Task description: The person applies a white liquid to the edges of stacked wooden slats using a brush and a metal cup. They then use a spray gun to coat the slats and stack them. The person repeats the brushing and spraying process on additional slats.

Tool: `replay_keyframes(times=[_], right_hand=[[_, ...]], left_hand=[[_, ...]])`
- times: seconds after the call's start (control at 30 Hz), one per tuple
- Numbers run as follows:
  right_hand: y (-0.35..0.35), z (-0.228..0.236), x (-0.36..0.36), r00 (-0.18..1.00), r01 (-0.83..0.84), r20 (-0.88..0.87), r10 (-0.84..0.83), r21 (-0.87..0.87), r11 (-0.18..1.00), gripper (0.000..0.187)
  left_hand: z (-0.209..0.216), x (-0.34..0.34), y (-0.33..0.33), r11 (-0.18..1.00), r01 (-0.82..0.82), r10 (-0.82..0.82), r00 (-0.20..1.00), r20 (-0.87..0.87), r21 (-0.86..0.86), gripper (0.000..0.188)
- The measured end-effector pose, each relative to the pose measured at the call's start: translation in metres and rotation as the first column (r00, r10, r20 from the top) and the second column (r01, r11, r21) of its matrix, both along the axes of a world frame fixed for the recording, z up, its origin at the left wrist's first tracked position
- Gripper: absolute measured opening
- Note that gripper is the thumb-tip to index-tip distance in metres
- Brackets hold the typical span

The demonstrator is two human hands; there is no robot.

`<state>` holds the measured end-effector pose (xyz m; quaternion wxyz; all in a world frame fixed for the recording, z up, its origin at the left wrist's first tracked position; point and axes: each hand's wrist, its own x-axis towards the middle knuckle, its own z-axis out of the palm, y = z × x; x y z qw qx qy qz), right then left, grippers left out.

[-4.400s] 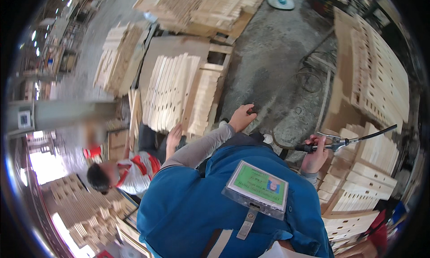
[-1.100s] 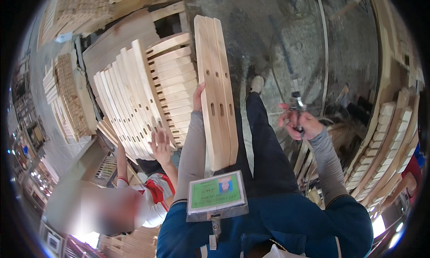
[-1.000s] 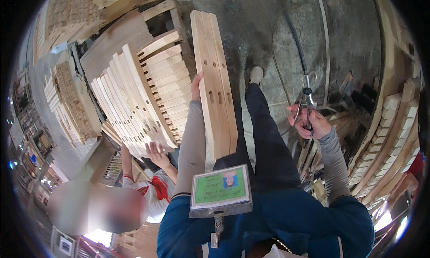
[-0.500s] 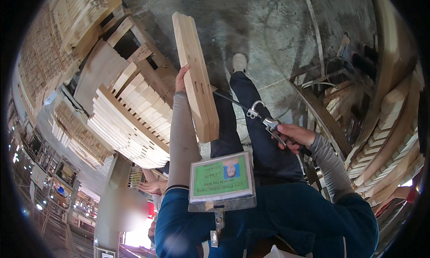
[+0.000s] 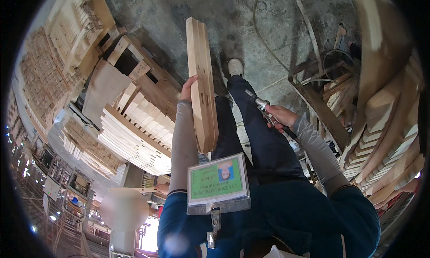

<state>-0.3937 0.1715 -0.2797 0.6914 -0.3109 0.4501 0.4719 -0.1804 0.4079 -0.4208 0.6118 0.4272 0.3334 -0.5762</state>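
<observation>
My left hand is closed round the left side of several pale slotted wooden pieces, held side by side, their far end pointing away from me. In my right hand is a silver trigger gun, of the air blow gun kind, its nozzle end toward the far left. My fingers wrap its handle, over my right thigh. The gun and the wooden pieces are apart. Just left of my left forearm lies a stack of similar slotted wooden pieces.
More wood stacks stand at the far left. On the right are a wooden frame and a row of curved wooden parts. A thin hose lies on the concrete floor. An ID badge hangs at my chest.
The gun has drawn back from the wooden pieces and swung upward, with my right hand moving slightly left and away from me. The held wooden pieces have turned more upright and shifted slightly right.
</observation>
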Motion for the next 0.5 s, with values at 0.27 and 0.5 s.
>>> replay_keyframes(times=[0.27, 0.5], right_hand=[[-0.004, 0.032, 0.002, 0.991, 0.068, 0.11, -0.069, 0.017, 0.998, 0.049], [0.037, 0.085, -0.019, 0.945, 0.232, 0.293, -0.142, -0.302, 0.925, 0.034]], left_hand=[[0.048, 0.013, 0.002, 0.986, 0.115, -0.096, 0.983, 0.155, -0.12, 0.037], [0.147, 0.021, 0.06, 0.983, 0.088, -0.056, 0.979, 0.194, -0.159, 0.051]])
